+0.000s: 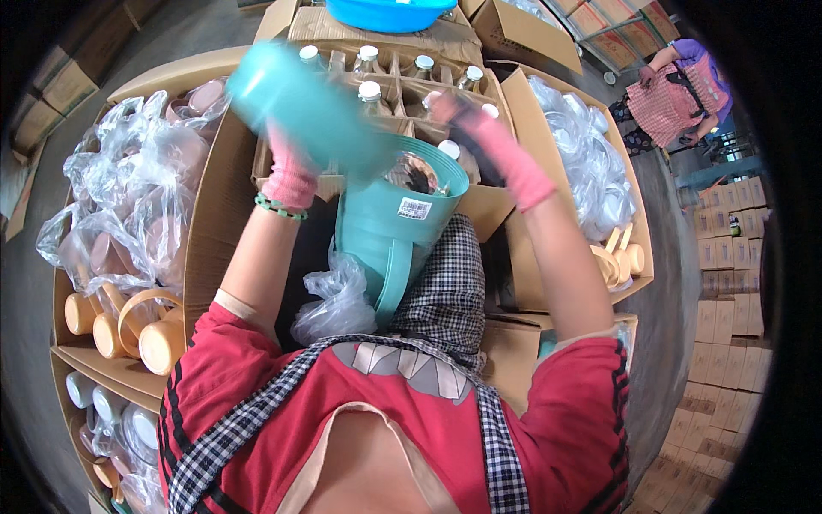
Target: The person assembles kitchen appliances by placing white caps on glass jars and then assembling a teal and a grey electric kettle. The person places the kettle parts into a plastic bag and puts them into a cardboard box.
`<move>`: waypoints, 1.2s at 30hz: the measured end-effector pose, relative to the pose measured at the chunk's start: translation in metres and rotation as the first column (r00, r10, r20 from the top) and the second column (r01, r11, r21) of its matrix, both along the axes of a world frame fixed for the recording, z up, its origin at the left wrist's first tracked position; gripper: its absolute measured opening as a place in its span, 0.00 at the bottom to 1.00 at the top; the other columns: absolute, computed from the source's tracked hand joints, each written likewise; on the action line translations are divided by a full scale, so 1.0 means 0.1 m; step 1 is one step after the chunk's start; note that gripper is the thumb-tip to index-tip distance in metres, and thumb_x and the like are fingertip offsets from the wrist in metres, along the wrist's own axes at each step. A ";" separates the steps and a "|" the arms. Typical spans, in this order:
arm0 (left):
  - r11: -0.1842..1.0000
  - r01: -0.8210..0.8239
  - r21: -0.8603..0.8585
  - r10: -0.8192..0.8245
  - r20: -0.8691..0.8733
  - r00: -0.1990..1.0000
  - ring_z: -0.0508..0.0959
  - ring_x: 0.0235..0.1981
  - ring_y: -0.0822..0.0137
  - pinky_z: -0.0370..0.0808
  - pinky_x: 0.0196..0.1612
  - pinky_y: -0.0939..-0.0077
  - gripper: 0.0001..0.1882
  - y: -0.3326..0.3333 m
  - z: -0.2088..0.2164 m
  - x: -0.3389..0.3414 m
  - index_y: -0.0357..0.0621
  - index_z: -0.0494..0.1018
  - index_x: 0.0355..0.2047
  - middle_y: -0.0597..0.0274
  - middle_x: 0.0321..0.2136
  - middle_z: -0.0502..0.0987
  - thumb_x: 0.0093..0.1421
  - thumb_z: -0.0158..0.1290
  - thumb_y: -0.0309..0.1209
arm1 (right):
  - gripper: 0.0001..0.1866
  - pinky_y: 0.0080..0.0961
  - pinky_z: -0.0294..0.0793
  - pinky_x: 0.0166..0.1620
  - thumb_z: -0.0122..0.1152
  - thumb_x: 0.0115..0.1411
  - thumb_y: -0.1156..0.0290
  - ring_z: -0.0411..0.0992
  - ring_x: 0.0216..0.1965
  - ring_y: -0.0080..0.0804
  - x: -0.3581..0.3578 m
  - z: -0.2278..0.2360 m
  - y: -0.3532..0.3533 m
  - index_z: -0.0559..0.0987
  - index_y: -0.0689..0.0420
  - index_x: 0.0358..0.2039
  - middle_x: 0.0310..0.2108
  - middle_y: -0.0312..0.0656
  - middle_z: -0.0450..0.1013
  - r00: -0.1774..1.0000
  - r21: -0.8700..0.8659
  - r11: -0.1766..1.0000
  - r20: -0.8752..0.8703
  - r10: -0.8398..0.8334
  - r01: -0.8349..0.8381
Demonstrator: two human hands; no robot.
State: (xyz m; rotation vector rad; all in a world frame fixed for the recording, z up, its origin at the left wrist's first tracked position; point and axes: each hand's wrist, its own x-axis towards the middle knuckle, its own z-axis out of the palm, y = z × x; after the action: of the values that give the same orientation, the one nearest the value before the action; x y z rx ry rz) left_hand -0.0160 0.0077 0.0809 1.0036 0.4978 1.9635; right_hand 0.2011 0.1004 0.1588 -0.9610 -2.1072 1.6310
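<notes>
My left hand (289, 167), in a pink glove, is closed around a teal cylinder (295, 98) smeared by motion and tilted over the far carton. Most of its fingers hide behind the cylinder. In front of me, at my lap, stands an open teal jug (377, 218) with a long side handle and a white label. Something shiny shows inside it. Over the divided carton (484, 201), my right hand (479, 128), in a pink and dark glove, reaches toward a white-capped bottle (431, 101). Motion blurs its fingers, so whether they touch the cap is unclear.
Left and right stand cartons with bagged plastic parts (141, 171) and peach handled cups (163, 343). Crumpled clear plastic (334, 300) lies beside the jug. A blue basin (390, 13) sits at the back. Another person (676, 94) stands far right, near stacked boxes (728, 283).
</notes>
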 end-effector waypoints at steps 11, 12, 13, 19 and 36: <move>0.984 0.125 -0.128 -0.177 -0.587 0.790 0.55 0.55 0.65 0.50 0.57 0.73 0.46 -0.15 0.32 0.19 0.39 0.46 0.57 0.56 0.54 0.54 0.44 0.58 0.44 | 0.38 0.25 0.68 0.44 0.30 0.56 0.39 0.70 0.36 0.30 0.06 -0.45 0.31 0.73 0.67 0.35 0.34 0.45 0.72 0.747 -0.217 0.970 -0.627 -0.221 0.104; 0.982 0.050 -0.184 -0.149 -0.579 0.801 0.55 0.55 0.65 0.51 0.57 0.73 0.46 -0.19 0.24 0.21 0.39 0.46 0.57 0.55 0.53 0.55 0.44 0.58 0.45 | 0.38 0.24 0.67 0.45 0.30 0.56 0.40 0.70 0.37 0.30 0.06 -0.55 0.25 0.72 0.67 0.36 0.34 0.45 0.72 0.752 -0.204 0.970 -0.617 -0.232 0.132; 0.983 0.001 -0.184 -0.115 -0.611 0.784 0.56 0.54 0.65 0.52 0.56 0.72 0.43 -0.22 0.18 0.22 0.39 0.49 0.56 0.55 0.52 0.56 0.46 0.57 0.45 | 0.38 0.24 0.66 0.46 0.30 0.57 0.41 0.70 0.37 0.30 0.09 -0.62 0.22 0.72 0.68 0.37 0.35 0.45 0.72 0.800 -0.138 0.978 -0.562 -0.209 0.158; 0.973 -0.048 -0.226 -0.118 -0.663 0.739 0.58 0.53 0.64 0.53 0.55 0.72 0.38 -0.32 0.18 0.24 0.38 0.55 0.52 0.54 0.50 0.58 0.47 0.56 0.44 | 0.34 0.23 0.64 0.48 0.32 0.58 0.44 0.67 0.41 0.30 0.16 -0.67 0.11 0.71 0.68 0.37 0.40 0.48 0.69 0.790 -0.278 0.957 -0.568 -0.230 0.079; 0.920 0.166 -0.356 -0.302 -0.369 0.879 0.62 0.50 0.67 0.58 0.52 0.75 0.32 -0.16 -0.03 0.16 0.39 0.60 0.49 0.57 0.49 0.62 0.54 0.44 0.53 | 0.23 0.21 0.61 0.47 0.43 0.57 0.55 0.65 0.40 0.26 0.26 -0.68 -0.30 0.69 0.64 0.42 0.38 0.41 0.70 0.793 0.005 0.938 -0.536 -0.290 0.346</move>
State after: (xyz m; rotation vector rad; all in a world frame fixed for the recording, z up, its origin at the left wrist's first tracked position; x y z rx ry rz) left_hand 0.0003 -0.0083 0.0780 1.2162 0.8544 1.3916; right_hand 0.2271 0.0700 0.0905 -0.6806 -1.5400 1.3939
